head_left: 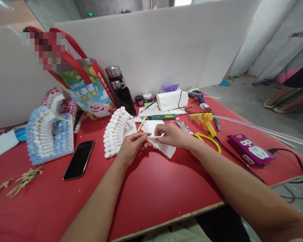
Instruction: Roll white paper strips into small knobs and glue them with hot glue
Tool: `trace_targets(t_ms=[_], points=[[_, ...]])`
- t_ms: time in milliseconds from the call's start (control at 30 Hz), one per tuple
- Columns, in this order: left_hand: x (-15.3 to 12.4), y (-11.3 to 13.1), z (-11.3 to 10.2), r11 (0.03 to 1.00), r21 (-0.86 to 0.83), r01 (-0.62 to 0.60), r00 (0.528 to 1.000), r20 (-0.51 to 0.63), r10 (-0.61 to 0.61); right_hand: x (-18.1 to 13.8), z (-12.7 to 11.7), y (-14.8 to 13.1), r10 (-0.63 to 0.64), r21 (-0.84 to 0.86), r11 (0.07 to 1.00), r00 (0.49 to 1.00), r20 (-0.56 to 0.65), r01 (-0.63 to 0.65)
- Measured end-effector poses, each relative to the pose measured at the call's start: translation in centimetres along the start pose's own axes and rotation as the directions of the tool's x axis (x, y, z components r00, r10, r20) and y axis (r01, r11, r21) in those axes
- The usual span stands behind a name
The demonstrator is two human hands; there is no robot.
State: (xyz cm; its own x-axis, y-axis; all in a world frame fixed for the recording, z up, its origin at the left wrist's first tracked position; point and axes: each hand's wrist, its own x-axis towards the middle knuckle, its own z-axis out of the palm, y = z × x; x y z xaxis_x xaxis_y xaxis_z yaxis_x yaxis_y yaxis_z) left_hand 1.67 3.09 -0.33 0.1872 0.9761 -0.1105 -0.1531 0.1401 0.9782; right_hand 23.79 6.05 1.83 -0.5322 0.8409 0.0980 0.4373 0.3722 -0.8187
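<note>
Between my two hands is a small piece of white paper (155, 137), pinched at both ends above the table. My left hand (133, 144) grips its left end with thumb and fingers pressed together. My right hand (170, 133) has curled fingers closed on the right end. Below and behind the hands lie white paper sheets (168, 150), partly covered by my right hand. Just left of my left hand stands a curved white craft piece (114, 134) with rows of rounded tips. Scissors with yellow handles (208, 139) lie beside my right wrist.
A yellow glue gun (204, 121), a green utility knife (164, 117) and a purple power strip (251, 149) lie rightward and behind. Leftward are a phone (79, 159), a blue-and-white craft piece (50, 134), a shopping bag (91, 90) and a flask (116, 79).
</note>
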Motion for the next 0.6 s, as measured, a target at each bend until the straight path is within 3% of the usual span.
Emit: trace_targets(t_ms=[133,233,333,433,600], points=[[-0.2,0.3,-0.2,1.0,-0.002,-0.015,1.0,0.021,0.015,-0.4,-1.0,-0.3,0.135,0.293,0.94,0.98,0.143,-0.173],[-0.6,0.7,-0.1,1.0,-0.002,0.004,0.991,0.132,-0.004,-0.5,-0.8,-0.6,0.159,0.566,0.775,0.953,0.256,-0.281],[-0.8,0.9,0.0,1.0,0.016,0.008,0.981,0.193,-0.011,-0.5,0.3,-1.1,0.122,0.669,0.648,0.916,0.382,-0.365],[-0.7,0.8,-0.1,0.998,0.054,-0.017,0.985,0.171,0.008,-0.4,1.1,-1.5,0.11,0.618,0.674,0.882,0.458,-0.405],[-0.4,0.6,0.0,0.991,0.136,-0.004,0.993,0.121,-0.012,0.0,1.3,-1.0,0.155,0.523,0.765,0.896,0.415,-0.375]])
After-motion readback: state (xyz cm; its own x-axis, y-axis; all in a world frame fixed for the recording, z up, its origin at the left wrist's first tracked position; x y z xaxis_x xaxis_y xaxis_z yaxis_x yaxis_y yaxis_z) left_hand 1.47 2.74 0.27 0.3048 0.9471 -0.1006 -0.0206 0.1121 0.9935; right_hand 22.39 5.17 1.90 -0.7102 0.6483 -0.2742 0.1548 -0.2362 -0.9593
